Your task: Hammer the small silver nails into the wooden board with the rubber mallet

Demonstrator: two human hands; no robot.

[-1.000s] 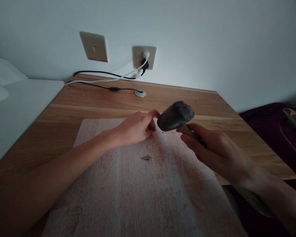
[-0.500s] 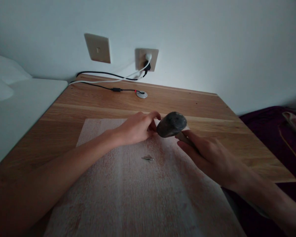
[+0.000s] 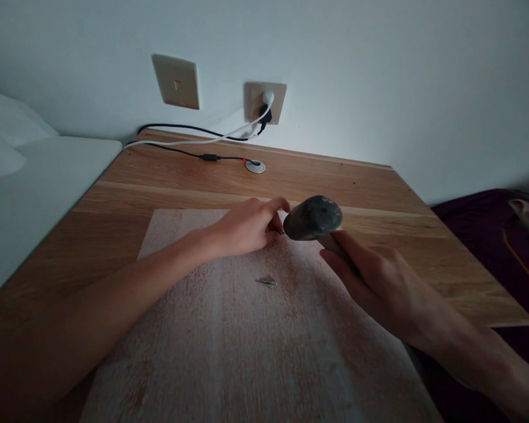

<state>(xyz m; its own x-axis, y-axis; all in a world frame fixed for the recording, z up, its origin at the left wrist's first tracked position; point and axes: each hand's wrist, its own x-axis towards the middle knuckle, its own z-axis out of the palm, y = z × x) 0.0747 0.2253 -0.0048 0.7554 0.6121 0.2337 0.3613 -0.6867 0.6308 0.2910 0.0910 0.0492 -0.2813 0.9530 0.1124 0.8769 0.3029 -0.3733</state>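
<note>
My right hand (image 3: 370, 276) is wrapped round the wooden handle of a hammer with a dark, worn head (image 3: 312, 218). The head hangs just above a pale, reddish-stained board (image 3: 247, 329) that lies on the wooden table (image 3: 180, 182). My left hand (image 3: 247, 226) rests on the board beside the hammer head, with thumb and fingers pinched together on something too small to make out. A couple of small nails (image 3: 265, 282) lie loose on the board between my hands.
A black cable (image 3: 189, 154) and a white cable (image 3: 203, 141) run from a wall socket (image 3: 264, 103) across the back of the table, near a small round metal disc (image 3: 255, 167). A white surface (image 3: 30, 188) adjoins on the left, dark purple fabric (image 3: 485, 217) on the right.
The hammer head dropped towards my left fingertips and has since lifted slightly. My left hand has stayed pinched at the same spot.
</note>
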